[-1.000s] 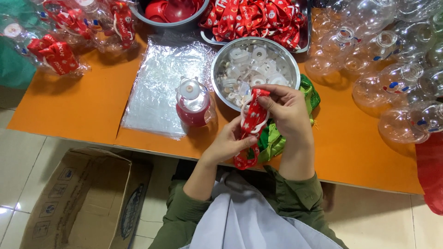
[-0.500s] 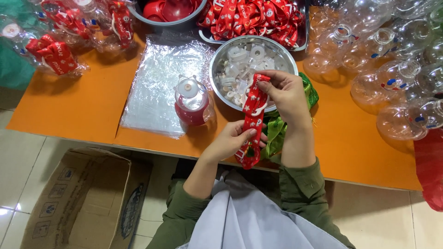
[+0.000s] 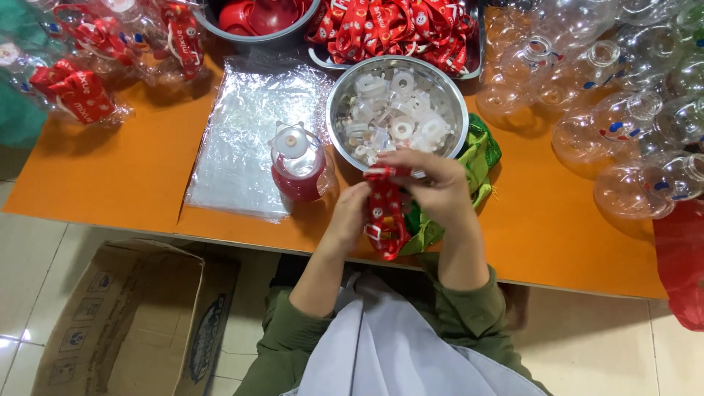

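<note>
Strap [image 3: 385, 220], red, runs twelve to six: right hand [image 3: 433, 187] pinches top, left hand [image 3: 350, 216] grips middle.

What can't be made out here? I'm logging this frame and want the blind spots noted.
Head view only:
- Red strap: its upper end is hidden under the right hand, its side behind the left hand.
- Green item: mostly covered by the hands.
- Steel bowl: the white parts inside are too small to identify.
- Cardboard box: cut off by the bottom edge.
</note>
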